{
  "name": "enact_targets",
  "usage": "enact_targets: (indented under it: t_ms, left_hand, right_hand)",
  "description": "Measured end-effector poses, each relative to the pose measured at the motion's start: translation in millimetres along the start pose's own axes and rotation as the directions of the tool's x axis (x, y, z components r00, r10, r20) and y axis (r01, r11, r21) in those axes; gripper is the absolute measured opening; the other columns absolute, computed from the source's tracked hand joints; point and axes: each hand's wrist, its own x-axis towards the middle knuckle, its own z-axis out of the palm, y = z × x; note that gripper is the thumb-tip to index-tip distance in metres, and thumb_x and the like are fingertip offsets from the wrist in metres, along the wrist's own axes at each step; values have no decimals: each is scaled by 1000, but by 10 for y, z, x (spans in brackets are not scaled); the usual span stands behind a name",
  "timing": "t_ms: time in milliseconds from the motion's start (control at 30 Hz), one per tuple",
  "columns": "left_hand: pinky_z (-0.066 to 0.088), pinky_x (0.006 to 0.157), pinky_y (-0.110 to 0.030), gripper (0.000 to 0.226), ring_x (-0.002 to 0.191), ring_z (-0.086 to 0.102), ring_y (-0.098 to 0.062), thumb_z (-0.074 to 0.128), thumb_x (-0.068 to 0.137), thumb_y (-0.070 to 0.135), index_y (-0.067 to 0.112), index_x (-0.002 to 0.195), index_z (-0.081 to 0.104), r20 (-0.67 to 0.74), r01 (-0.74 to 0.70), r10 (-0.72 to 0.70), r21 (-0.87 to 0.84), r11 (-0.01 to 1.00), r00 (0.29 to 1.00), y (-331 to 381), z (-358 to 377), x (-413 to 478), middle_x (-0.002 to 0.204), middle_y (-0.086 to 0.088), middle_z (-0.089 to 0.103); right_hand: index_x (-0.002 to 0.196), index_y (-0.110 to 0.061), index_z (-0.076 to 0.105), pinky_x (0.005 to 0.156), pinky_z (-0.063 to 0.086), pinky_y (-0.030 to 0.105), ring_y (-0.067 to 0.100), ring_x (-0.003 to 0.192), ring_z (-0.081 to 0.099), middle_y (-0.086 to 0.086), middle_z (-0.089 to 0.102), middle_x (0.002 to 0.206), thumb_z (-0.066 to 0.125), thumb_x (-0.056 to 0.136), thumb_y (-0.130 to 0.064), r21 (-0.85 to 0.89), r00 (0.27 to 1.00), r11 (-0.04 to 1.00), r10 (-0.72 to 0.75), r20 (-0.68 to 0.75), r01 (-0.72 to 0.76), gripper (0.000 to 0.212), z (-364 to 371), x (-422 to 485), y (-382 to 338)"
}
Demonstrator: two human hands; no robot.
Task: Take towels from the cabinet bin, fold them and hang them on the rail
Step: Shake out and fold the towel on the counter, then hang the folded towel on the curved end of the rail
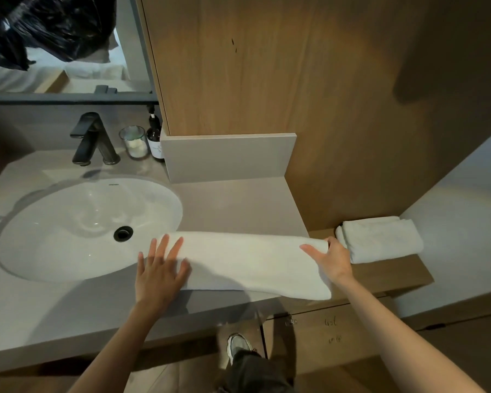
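A long white towel [247, 262], folded into a strip, lies across the grey counter [233, 202], its left end over the sink's rim and its right end past the counter's edge. My left hand [160, 269] presses flat on the left end with fingers spread. My right hand [330, 258] grips the right end, thumb on top and fingers curled round the edge. A second white towel [380, 239], folded small, sits on the wooden shelf [394, 275] just right of my right hand. No rail or bin is in view.
A white oval sink [88, 225] fills the counter's left, with a black faucet [92, 140], a glass jar [133, 141] and a dark pump bottle [155, 137] behind it. A wood panel wall [295, 80] rises behind. Cabinet doors [332, 333] and my shoe [237, 346] are below.
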Motion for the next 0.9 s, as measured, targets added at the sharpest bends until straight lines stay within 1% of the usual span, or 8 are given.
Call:
enact_targets:
  t_ms: [133, 233, 367, 533, 633, 700, 767, 900]
  left_hand:
    - [34, 102, -66, 63, 134, 37, -48, 21, 94, 45, 14, 143, 45, 40, -24, 21, 76, 997, 999, 13, -14, -9, 149, -22, 39]
    - [33, 101, -69, 54, 135, 34, -50, 22, 102, 36, 10, 140, 49, 80, -44, 32, 150, 988, 996, -18, 78, -3, 150, -24, 34]
    - [6, 117, -60, 57, 149, 2, -28, 15, 103, 44, 27, 154, -3, 81, 121, -129, 95, 988, 988, 224, -103, 36, 163, -6, 1]
    - [-4, 116, -53, 76, 148, -12, -13, 39, 96, 56, 35, 153, -7, -7, -133, 140, -362, 923, 990, 795, -836, 187, 159, 12, -13]
    - [4, 117, -45, 95, 146, 0, -5, 59, 79, 61, 37, 153, 3, -122, -363, 352, -508, 781, 928, 1328, -1494, 385, 158, 17, 7]
    - [22, 116, -35, 89, 138, 30, 0, 71, 75, 52, 35, 150, 24, -160, -439, 433, -581, 685, 887, 1691, -1958, 464, 148, 15, 39]
    - [45, 98, -25, 56, 111, 56, 5, 76, 77, 40, 34, 128, 54, -168, -482, 501, -635, 604, 849, 2024, -2392, 476, 122, 19, 62]
    - [49, 68, -13, 8, 83, 67, 2, 67, 87, 36, 32, 94, 68, -196, -502, 541, -702, 505, 818, 2575, -3016, 386, 87, 19, 72]
  right_hand:
    - [102, -12, 47, 57, 41, 25, 18, 80, 58, 2, 60, 87, 67, 87, -44, 54, 995, 994, -91, -46, 94, 40, -83, -107, -127]
    - [106, -14, 40, 54, 37, 24, 15, 71, 52, -1, 54, 80, 55, 95, -40, 21, 975, 979, -199, -99, 202, 31, -181, -264, -365]
    - [111, -23, 36, 56, 40, 17, 10, 71, 56, -8, 54, 81, 52, 97, -38, -34, 922, 928, -372, -109, 370, 26, -397, -415, -763]
    - [109, -29, 36, 66, 47, 17, 8, 80, 58, -13, 55, 91, 56, 94, -42, -103, 794, 795, -605, -62, 598, 28, -914, -601, -1430]
    - [111, -28, 41, 70, 50, 18, 7, 82, 59, -11, 56, 97, 57, 92, -45, -189, 665, 657, -746, -25, 730, 31, -1305, -746, -1824]
    - [111, -25, 45, 68, 54, 24, 9, 80, 60, -8, 61, 98, 58, 91, -46, -260, 569, 555, -822, -22, 790, 32, -1588, -837, -2060]
    - [111, -23, 49, 68, 55, 30, 12, 81, 61, -4, 65, 99, 58, 90, -48, -327, 482, 467, -875, -37, 822, 34, -1899, -913, -2290]
    - [109, -22, 51, 68, 54, 31, 12, 79, 60, -4, 66, 96, 61, 88, -50, -433, 373, 367, -925, -76, 823, 35, -2610, -980, -2687]
